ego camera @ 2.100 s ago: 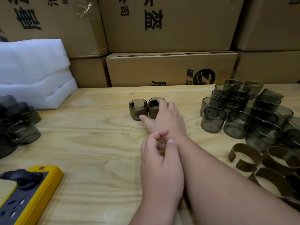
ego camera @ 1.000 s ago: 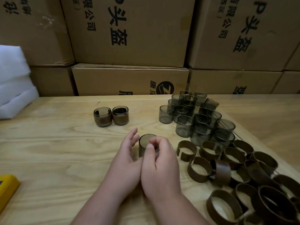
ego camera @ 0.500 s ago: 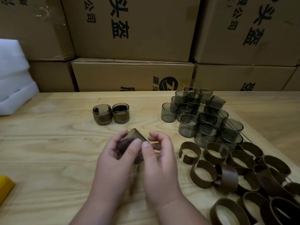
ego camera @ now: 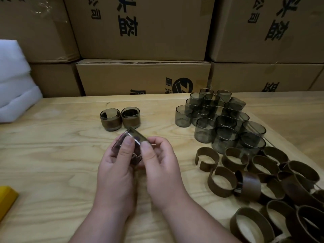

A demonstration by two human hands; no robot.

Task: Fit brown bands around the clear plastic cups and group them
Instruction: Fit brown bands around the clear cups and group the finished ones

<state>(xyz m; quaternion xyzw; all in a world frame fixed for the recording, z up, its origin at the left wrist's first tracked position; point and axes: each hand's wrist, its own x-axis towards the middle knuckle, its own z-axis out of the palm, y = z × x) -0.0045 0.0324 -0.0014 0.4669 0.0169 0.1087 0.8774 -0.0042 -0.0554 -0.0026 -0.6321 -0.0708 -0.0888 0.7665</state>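
Cup [ego camera: 133, 137] now lifted, tilted (both hands, w/ band).

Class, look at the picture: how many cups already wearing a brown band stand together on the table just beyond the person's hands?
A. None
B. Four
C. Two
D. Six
C: two banded cups stand side by side on the wooden table, just beyond the left hand and right hand, which together hold a third cup.
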